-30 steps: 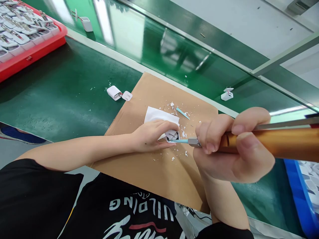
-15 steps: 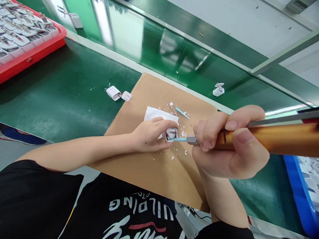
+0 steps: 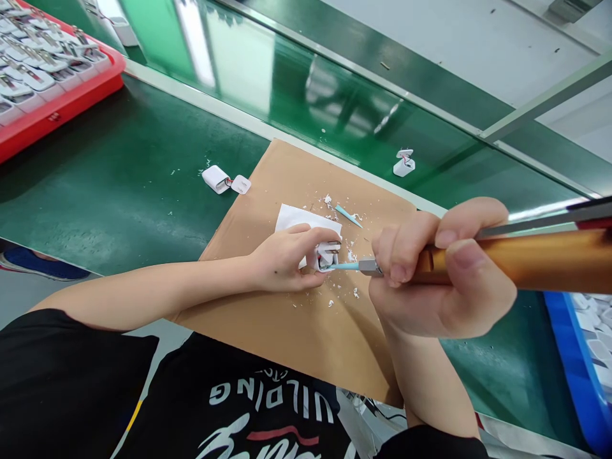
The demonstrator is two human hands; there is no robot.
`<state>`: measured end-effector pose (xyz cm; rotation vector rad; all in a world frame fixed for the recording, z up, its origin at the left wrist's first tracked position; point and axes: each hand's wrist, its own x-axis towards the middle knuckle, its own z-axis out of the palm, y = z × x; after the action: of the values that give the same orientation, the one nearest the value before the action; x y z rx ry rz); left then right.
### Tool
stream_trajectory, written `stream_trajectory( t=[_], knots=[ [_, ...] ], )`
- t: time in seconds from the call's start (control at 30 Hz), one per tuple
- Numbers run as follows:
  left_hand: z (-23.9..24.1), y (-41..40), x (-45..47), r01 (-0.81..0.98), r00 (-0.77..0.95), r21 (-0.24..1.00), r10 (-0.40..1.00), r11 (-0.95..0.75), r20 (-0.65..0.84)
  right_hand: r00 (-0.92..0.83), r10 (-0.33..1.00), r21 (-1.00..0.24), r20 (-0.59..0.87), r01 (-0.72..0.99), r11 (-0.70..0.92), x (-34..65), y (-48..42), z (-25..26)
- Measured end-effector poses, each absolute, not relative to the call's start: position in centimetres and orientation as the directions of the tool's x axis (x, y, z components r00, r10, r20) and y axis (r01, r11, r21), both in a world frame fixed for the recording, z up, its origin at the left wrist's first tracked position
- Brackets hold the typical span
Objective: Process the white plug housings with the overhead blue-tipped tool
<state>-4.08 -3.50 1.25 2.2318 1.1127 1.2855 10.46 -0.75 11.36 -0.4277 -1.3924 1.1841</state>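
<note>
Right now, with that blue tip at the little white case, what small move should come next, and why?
Probably a short, gentle stroke of the orange-handled tool by the right hand. Its blue tip is at the open mouth of the white case, which the left hand grips with fingers close by; whether the tip touches is hard to tell.

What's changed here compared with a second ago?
A white piece on the far green belt has slid leftward in the view, as has a second piece at upper left. Nothing was let go: the left hand still grips the small white case, the right hand the gold tool.
</note>
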Motion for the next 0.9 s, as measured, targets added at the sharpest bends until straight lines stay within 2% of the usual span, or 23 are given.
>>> stream_trajectory(
  t=[0.17, 0.53, 0.9],
  knots=[
    [1.16, -3.45, -4.05, 0.422, 0.281, 0.623, 0.749, -0.658, 0.6, -0.17, 0.844, -0.826, 0.509, -0.374, 0.422, 10.22, -0.97, 11.43],
    [1.27, -3.35, -4.05, 0.425, 0.282, 0.595, 0.725, -0.682, 0.629, -0.191, 0.827, -0.815, 0.529, -0.388, 0.431, 10.23, -0.6, 11.38],
    [1.19, -3.55, -4.12, 0.487, 0.288, 0.607, 0.772, -0.627, 0.566, -0.187, 0.827, -0.828, 0.531, -0.324, 0.458, 10.54, -0.35, 10.83]
  ],
)
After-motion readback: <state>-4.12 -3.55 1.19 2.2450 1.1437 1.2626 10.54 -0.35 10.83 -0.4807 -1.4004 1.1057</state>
